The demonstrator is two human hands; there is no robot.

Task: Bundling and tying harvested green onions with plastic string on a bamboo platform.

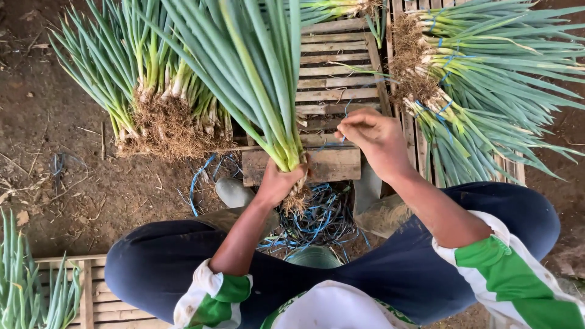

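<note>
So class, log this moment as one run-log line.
left hand: grips green onion bunch near roots | right hand: pinches blue tie string | below: blue string pile

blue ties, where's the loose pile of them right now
In the head view, the loose pile of blue ties lies on the ground at centre, between the person's knees, just below the left hand gripping the green onion bunch and the wooden crate.

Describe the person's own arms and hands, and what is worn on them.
Both hands are bare: no gloves, rings or watch show on the left hand or the right hand. The forearms are uncovered too. Short sleeves end near the elbows, white with a broad green band: the left sleeve has a white cuff with dirt smudges, the right sleeve shows green crossed by white stripes.
</note>
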